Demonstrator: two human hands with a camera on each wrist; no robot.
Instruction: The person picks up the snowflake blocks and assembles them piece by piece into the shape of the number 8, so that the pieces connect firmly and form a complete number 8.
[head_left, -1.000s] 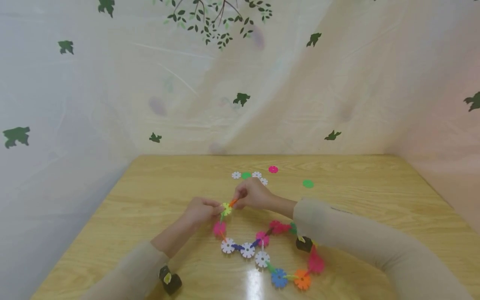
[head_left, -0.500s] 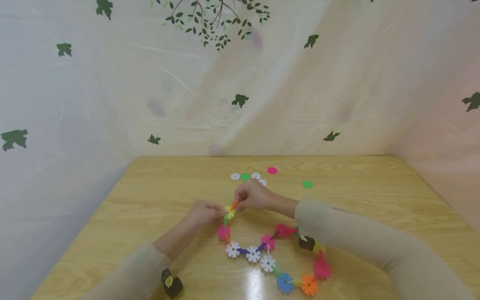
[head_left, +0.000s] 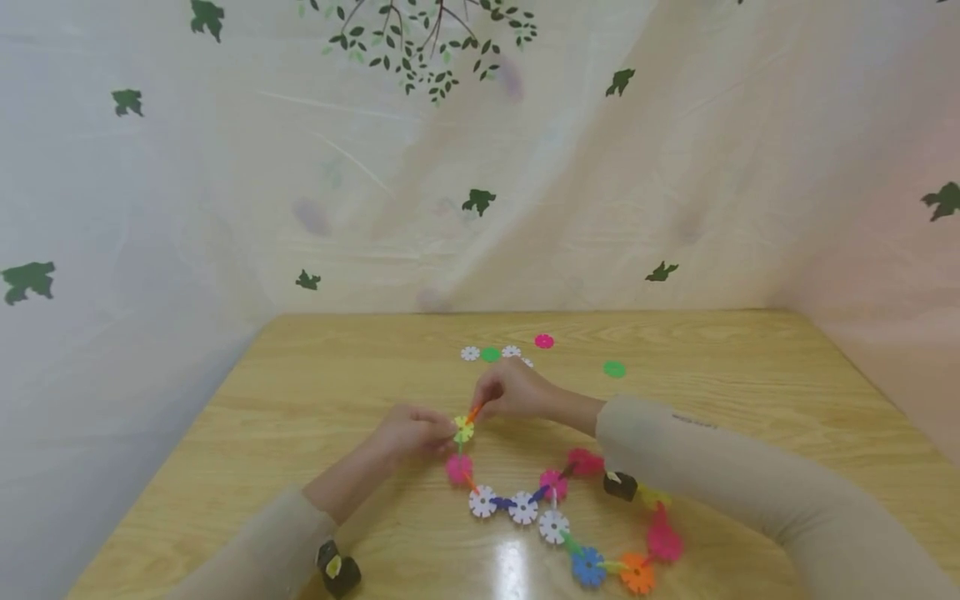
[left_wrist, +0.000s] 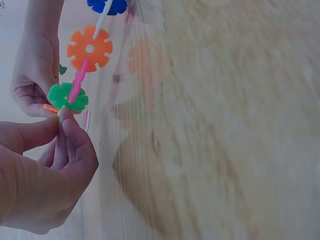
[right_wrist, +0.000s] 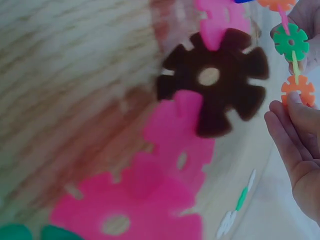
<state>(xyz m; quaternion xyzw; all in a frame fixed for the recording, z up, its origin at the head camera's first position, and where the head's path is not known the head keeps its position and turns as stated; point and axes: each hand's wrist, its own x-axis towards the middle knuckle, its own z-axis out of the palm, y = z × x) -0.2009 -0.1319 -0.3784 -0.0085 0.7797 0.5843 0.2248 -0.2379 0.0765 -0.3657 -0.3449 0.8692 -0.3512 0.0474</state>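
Observation:
My left hand (head_left: 414, 429) pinches a yellow notched flower disc (head_left: 463, 429) at the end of a chain of interlocking plastic discs. Between its thumb and fingertips, my right hand (head_left: 512, 390) holds an orange disc (right_wrist: 298, 91) whose edge meets the yellow one. A green disc (left_wrist: 68, 97), linked by a pink one (left_wrist: 78, 81) to another orange disc (left_wrist: 90, 48), follows in the chain. From there it runs over the table through white (head_left: 523, 507), blue (head_left: 588, 567) and pink (head_left: 664, 542) discs; the right forearm hides part of it. A brown disc (right_wrist: 230, 80) joins pink ones.
Several loose discs lie beyond my hands, among them a white disc (head_left: 470, 353), a green disc (head_left: 491, 354) and a pink disc (head_left: 544, 341). Another green disc (head_left: 614, 368) sits farther right. The wooden table (head_left: 300, 367) ends at a printed cloth backdrop (head_left: 480, 258).
Both hands have shifted slightly right and down in the head view, still pinching the same discs. The chain has slid to the right across the table.

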